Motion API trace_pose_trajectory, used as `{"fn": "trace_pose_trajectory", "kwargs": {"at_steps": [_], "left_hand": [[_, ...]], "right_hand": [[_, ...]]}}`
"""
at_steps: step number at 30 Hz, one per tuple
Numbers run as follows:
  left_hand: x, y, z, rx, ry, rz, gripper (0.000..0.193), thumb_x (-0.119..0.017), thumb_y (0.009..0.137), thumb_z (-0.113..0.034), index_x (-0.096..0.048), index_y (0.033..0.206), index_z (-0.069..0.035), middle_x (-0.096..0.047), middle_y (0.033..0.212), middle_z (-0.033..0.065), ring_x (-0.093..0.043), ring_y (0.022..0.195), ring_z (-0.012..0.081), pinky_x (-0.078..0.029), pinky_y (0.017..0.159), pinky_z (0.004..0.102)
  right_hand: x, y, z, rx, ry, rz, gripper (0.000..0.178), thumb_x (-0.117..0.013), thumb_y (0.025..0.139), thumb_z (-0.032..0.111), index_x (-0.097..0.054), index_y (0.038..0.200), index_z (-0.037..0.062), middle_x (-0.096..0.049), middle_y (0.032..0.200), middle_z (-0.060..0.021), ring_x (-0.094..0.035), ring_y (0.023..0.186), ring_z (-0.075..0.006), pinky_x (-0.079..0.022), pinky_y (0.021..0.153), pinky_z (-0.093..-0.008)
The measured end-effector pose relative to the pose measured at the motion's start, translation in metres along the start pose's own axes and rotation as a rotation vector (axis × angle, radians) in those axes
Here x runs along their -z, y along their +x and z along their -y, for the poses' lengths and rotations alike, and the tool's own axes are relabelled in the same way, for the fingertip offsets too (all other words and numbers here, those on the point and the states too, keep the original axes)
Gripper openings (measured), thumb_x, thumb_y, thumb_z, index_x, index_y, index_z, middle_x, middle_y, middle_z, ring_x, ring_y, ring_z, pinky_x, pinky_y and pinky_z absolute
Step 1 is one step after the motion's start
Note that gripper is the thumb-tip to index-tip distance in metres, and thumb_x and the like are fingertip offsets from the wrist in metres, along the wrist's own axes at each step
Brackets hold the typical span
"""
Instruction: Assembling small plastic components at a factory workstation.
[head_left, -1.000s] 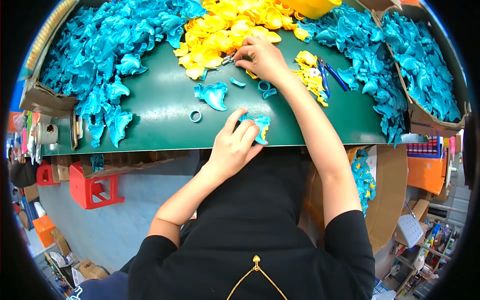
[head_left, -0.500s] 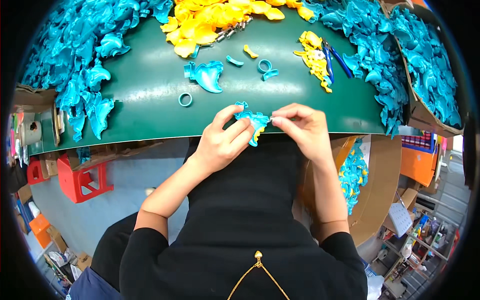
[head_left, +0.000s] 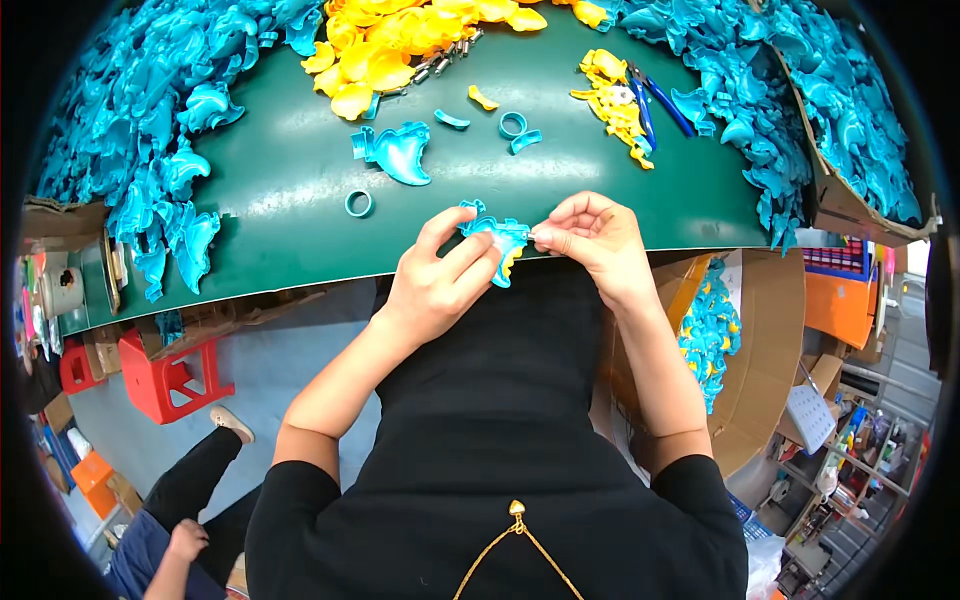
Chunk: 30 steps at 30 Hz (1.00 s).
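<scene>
Hands are met at the near edge of the green table point(head_left: 560, 200), just in front of the person's black-clad chest. A teal plastic piece point(head_left: 495, 238) with a yellow part showing at its lower end is held between them. The left hand point(head_left: 435, 280) is closed on the piece from the left and below, thumb and forefinger wrapped around it. The right hand point(head_left: 590, 235) is pinched on the piece's right end with its fingertips. Farther on the table a larger teal shell point(head_left: 400, 152) and a teal ring point(head_left: 358, 203) are seen lying apart from the hands. Heaps of teal parts point(head_left: 150, 150) are piled to the far left and right, yellow parts point(head_left: 390, 45) at the far middle.
</scene>
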<state>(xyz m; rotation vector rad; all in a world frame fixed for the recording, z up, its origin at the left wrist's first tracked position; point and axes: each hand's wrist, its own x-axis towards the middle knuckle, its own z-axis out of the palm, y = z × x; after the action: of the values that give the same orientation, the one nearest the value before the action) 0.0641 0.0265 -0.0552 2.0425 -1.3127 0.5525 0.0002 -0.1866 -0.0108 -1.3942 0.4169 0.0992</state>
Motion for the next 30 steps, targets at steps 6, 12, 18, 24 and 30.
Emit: {"fn": "trace_pose_trajectory", "kwargs": {"at_steps": [6,12,18,24,30], "left_hand": [[0.000,0.002,-0.002,0.028,0.005,-0.002,0.018,-0.076,0.070,-0.006,-0.069,0.087,-0.008,-0.065,0.096,0.0003,-0.056,0.114,0.0280,-0.058,0.080,0.0323],[-0.001,0.000,-0.001,0.023,0.001,-0.004,0.018,-0.076,0.070,-0.006,-0.070,0.087,-0.008,-0.066,0.097,0.0009,-0.056,0.114,0.0285,-0.058,0.081,0.0326],[-0.003,-0.003,0.001,0.029,-0.035,-0.006,0.026,-0.077,0.066,-0.005,-0.071,0.091,-0.006,-0.067,0.099,0.0033,-0.055,0.115,0.0316,-0.059,0.082,0.0353],[0.000,0.000,0.002,0.019,-0.069,-0.022,0.024,-0.076,0.067,-0.005,-0.071,0.090,-0.006,-0.067,0.097,0.0028,-0.056,0.115,0.0315,-0.060,0.082,0.0353],[-0.002,-0.004,0.003,0.037,-0.087,-0.014,0.033,-0.078,0.062,-0.004,-0.072,0.094,-0.004,-0.068,0.099,0.0052,-0.055,0.115,0.0354,-0.060,0.080,0.0370]], "right_hand": [[-0.016,-0.017,-0.002,0.222,-0.015,-0.113,0.016,-0.076,0.084,-0.002,-0.063,0.093,-0.0017,-0.073,0.088,-0.0124,-0.071,0.080,-0.0151,-0.057,0.072,-0.0252],[-0.013,-0.010,-0.011,0.117,0.012,-0.179,0.014,-0.077,0.085,0.000,-0.064,0.091,-0.0018,-0.073,0.086,-0.0124,-0.070,0.074,-0.0144,-0.057,0.068,-0.0239],[-0.018,-0.014,-0.020,0.194,0.011,-0.179,0.012,-0.076,0.086,0.001,-0.064,0.090,-0.0022,-0.073,0.086,-0.0125,-0.070,0.074,-0.0141,-0.057,0.068,-0.0241],[-0.029,-0.016,-0.028,0.191,-0.040,-0.265,0.014,-0.074,0.087,0.000,-0.065,0.097,-0.0049,-0.072,0.087,-0.0107,-0.069,0.076,-0.0124,-0.058,0.070,-0.0245],[-0.027,-0.022,-0.008,0.035,-0.187,-0.159,0.019,-0.073,0.092,0.013,-0.067,0.099,-0.0039,-0.071,0.085,-0.0089,-0.068,0.075,-0.0112,-0.055,0.067,-0.0236]]}}
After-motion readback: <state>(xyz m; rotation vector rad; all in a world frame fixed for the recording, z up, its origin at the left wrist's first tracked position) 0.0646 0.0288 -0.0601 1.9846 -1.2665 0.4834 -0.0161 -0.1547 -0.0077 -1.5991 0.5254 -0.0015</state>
